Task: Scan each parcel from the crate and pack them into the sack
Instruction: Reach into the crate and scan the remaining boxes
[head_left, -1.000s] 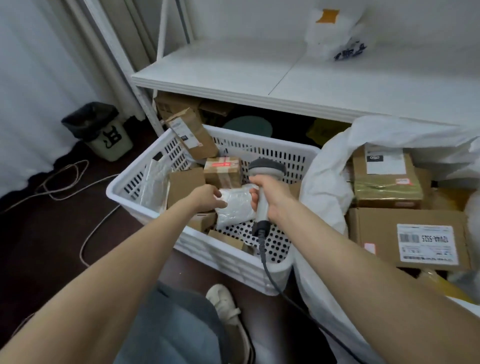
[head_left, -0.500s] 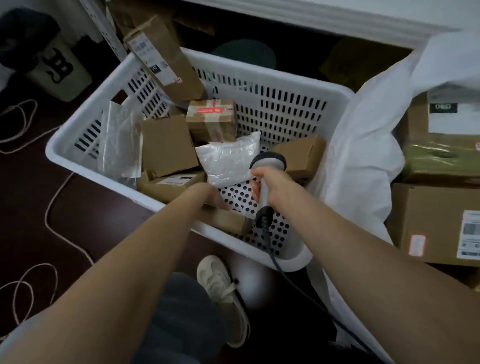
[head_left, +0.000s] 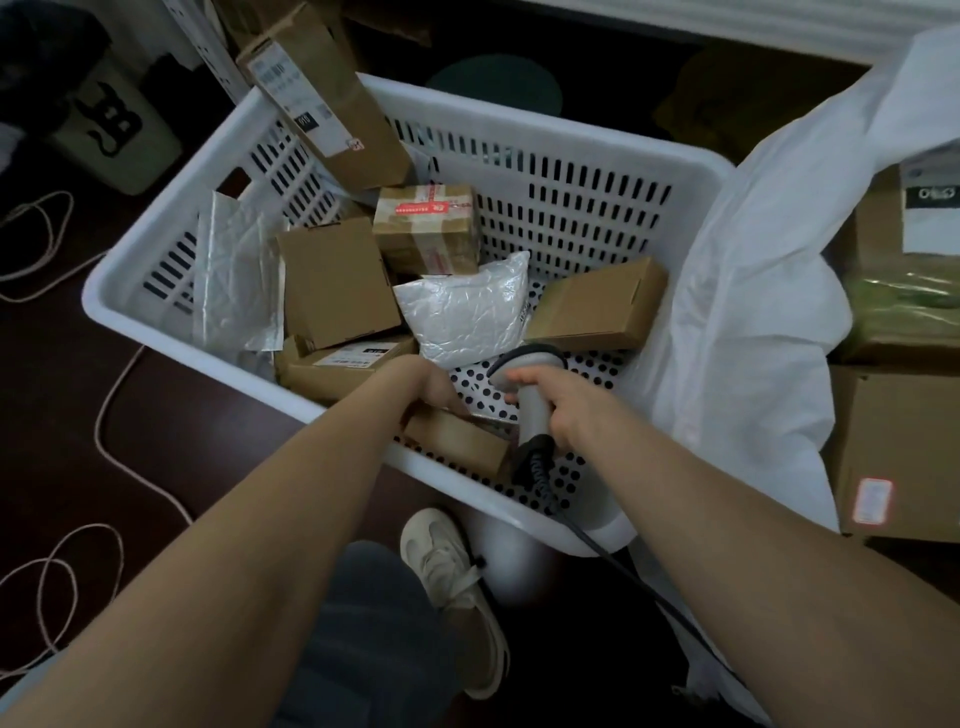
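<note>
A white slotted crate (head_left: 571, 156) on the floor holds several brown boxes and a white padded parcel (head_left: 462, 312) lying in its middle. My left hand (head_left: 426, 382) reaches down at the crate's near wall and grips a flat brown box (head_left: 457, 436) there; its fingertips are hidden. Just to the right, my right hand (head_left: 571, 405) holds a grey barcode scanner (head_left: 530, 410) by its handle, head over the crate floor. The white sack (head_left: 753, 312) stands open right of the crate with cardboard boxes (head_left: 893, 447) in it.
In the crate are a tall labelled box (head_left: 322, 98) leaning at the far left corner, a red-taped box (head_left: 426, 228) and a clear plastic bag (head_left: 234, 280). A bin (head_left: 114, 124) and loose cords (head_left: 104, 415) are left on the dark floor. My shoe (head_left: 452, 571) is below the crate.
My left hand let the white padded parcel drop into the crate and moved down to the flat brown box. My head has tilted down and closer; the scanner has lowered.
</note>
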